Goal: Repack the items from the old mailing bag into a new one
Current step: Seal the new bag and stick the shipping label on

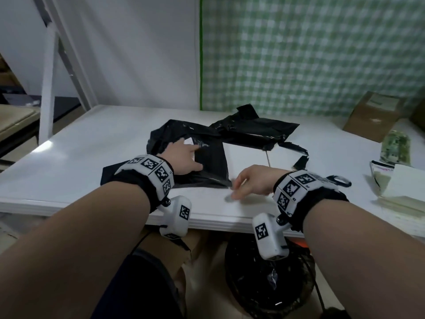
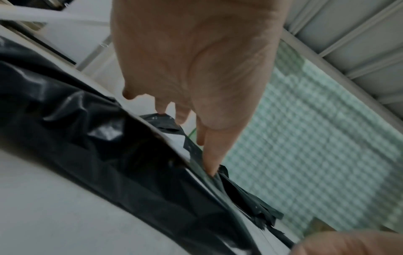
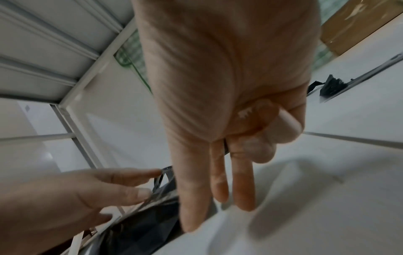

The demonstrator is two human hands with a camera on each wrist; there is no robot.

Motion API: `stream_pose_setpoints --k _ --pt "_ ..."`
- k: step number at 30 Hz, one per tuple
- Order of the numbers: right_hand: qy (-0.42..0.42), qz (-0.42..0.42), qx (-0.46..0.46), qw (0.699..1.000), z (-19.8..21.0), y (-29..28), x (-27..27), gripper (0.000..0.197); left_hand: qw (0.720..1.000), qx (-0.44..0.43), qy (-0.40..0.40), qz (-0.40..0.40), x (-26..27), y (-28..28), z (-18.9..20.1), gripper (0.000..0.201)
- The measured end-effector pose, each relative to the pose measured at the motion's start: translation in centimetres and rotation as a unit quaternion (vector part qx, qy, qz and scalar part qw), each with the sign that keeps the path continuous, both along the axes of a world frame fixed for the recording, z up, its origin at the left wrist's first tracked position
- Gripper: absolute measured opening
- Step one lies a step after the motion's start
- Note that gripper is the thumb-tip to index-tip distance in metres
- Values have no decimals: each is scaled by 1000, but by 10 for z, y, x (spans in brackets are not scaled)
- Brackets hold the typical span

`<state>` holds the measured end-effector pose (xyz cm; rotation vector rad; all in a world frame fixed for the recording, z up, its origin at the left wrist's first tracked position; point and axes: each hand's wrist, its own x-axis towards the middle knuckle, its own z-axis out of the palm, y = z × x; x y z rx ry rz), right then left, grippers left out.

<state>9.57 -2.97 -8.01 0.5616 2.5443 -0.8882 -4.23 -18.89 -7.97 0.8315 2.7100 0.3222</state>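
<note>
Head view: we judge the task mid-way. A torn black bag [image 1: 253, 127] lies crumpled at the back of the white worktop [image 1: 92, 143], looking emptied, with torn strips beside it. Nearer us a second black bag [image 1: 202, 162] lies flat; our left hand [image 1: 184, 157] presses on it with fingers straight. A white edge shows under those fingers, so something may be inside, but we cannot tell what. Our right hand [image 1: 250, 183] hovers at the bag's near right corner, blurred, fingers partly curled. Sealing looks not yet done. A brown envelope [image 1: 373, 118] and papers [image 1: 397, 185] lie far right.

Left wrist view: left hand [image 2: 196, 69] open, fingertips touching the black bag [image 2: 87, 138].

Right wrist view: right hand [image 3: 229, 103] has two fingers straight, the others curled into the palm; we cannot tell whether it holds anything. The bag [image 3: 141, 229] sits just below.
</note>
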Motion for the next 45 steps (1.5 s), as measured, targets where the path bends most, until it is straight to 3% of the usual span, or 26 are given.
stream_pose_setpoints --k 5,10,14,19,24,28,30,32,35,37,39,42,45 --pt "39 -17 14 999 -10 7 3 13 992 -74 -14 -101 18 18 0 57" --pt "125 -125 -21 984 -2 28 9 29 988 -119 21 -91 19 34 15 42" --pt "193 -240 -77 948 3 55 9 35 994 -73 44 -66 16 52 24 36" --pt "240 -344 -106 902 4 89 5 19 996 46 -15 -80 13 85 34 18" --pt "268 -393 -142 868 2 131 -10 17 991 95 -47 -79 2 127 33 40" --pt "282 -442 -113 844 0 155 -23 32 989 107 -90 -57 -15 161 23 33" --pt "265 -466 -114 836 -4 166 -32 31 990 97 -90 -45 -25 176 17 50" --pt "243 -477 -110 838 -10 174 -39 18 993 77 -77 -37 -34 189 10 58" --pt "207 -457 -117 857 -21 182 -51 41 994 42 -94 -27 -44 203 0 60" --pt "203 -448 -125 862 -24 180 -61 44 992 36 -119 -24 -48 210 -6 52" --pt "214 -445 -167 854 -26 175 -74 42 987 53 -147 -19 -50 215 -12 46" --pt "229 -448 -286 815 -26 167 -90 38 967 117 -227 -16 -51 220 -19 47" --pt "232 -436 -313 811 -23 162 -91 35 935 172 -310 -30 -45 216 -14 41"
